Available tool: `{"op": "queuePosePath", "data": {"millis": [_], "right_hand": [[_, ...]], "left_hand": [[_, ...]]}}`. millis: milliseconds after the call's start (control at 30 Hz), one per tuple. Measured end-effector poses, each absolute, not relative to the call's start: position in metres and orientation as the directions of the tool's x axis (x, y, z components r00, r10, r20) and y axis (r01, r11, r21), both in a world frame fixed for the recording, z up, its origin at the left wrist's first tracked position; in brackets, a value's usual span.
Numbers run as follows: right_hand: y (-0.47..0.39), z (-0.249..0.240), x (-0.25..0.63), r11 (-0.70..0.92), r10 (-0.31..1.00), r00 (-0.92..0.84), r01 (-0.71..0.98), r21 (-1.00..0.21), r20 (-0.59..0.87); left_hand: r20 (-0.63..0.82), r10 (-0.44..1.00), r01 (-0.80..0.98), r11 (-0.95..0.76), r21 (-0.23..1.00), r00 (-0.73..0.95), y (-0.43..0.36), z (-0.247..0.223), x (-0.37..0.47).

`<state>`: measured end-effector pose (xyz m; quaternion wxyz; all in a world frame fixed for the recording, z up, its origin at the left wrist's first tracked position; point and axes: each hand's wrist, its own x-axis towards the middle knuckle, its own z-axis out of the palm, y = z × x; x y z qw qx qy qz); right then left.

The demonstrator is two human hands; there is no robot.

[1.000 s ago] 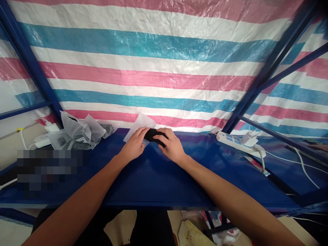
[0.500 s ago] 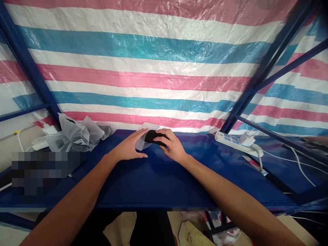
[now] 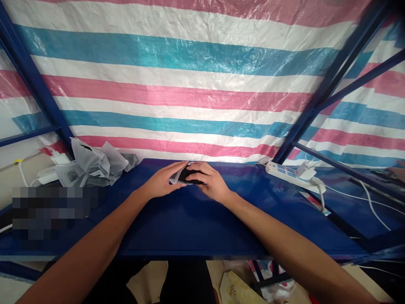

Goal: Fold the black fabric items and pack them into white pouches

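Note:
A rounded black object that looks like a computer mouse (image 3: 187,174) is held low over the blue tabletop, partly inside a translucent plastic bag (image 3: 174,179). My right hand (image 3: 214,182) grips it from the right, fingers curled over its top. From the left, my left hand (image 3: 162,181) closes round the bag's end, thumb on the near side and fingers on the far side. The covered end of the black object is partly hidden by the bag and my fingers.
Several crumpled translucent bags (image 3: 95,162) lie at the back left of the blue table (image 3: 190,228). A white power strip (image 3: 284,171) with plugs and cables stands at the right. Blue metal posts and striped sheeting (image 3: 190,97) border the table.
My left hand has closed from a spread pose onto the bag around the black mouse's left end. The bag now sits more tightly against it. My right hand keeps its grip.

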<state>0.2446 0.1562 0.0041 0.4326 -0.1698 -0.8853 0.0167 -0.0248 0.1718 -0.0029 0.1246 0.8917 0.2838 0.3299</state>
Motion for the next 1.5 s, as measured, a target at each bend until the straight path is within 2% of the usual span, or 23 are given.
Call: {"op": "queuePosePath", "data": {"millis": [167, 367, 667, 767, 867, 967, 1167, 1367, 1433, 1500], "right_hand": [[0.149, 0.008, 0.241, 0.919, 0.394, -0.566, 0.251, -0.304, 0.724], [0.157, 0.007, 0.255, 0.891, 0.434, -0.614, 0.400, -0.214, 0.659], [0.161, -0.003, 0.247, 0.893, 0.434, -0.487, 0.343, -0.291, 0.758], [0.161, -0.003, 0.244, 0.900, 0.392, -0.514, 0.387, -0.202, 0.763], [0.163, 0.000, 0.245, 0.844, 0.403, -0.548, 0.532, -0.066, 0.733], [0.163, 0.001, 0.246, 0.809, 0.424, -0.552, 0.587, -0.026, 0.718], [0.159, -0.008, 0.245, 0.785, 0.519, -0.552, 0.610, -0.108, 0.653], [0.168, -0.012, 0.252, 0.813, 0.508, -0.559, 0.562, -0.152, 0.655], [0.174, -0.013, 0.258, 0.838, 0.488, -0.530, 0.508, -0.202, 0.693], [0.179, -0.015, 0.262, 0.825, 0.524, -0.452, 0.479, -0.300, 0.721]], "left_hand": [[0.514, 0.640, 0.484, -0.768, 0.419, 0.571, 0.174, -0.008, -0.025], [0.556, 0.651, 0.512, -0.755, 0.410, 0.516, 0.176, -0.006, -0.030], [0.583, 0.604, 0.427, -0.797, 0.428, 0.543, 0.165, -0.004, -0.017], [0.605, 0.561, 0.379, -0.828, 0.414, 0.566, 0.163, -0.003, -0.016], [0.627, 0.524, 0.365, -0.852, 0.376, 0.577, 0.167, -0.005, -0.017], [0.649, 0.512, 0.377, -0.858, 0.350, 0.562, 0.173, -0.007, -0.019], [0.681, 0.542, 0.368, -0.839, 0.401, 0.492, 0.171, -0.009, -0.020], [0.673, 0.621, 0.272, -0.783, 0.560, 0.403, 0.169, -0.004, -0.017], [0.698, 0.599, 0.291, -0.801, 0.524, 0.392, 0.173, -0.002, -0.019], [0.721, 0.588, 0.372, -0.803, 0.465, 0.368, 0.180, -0.001, -0.023]]}}
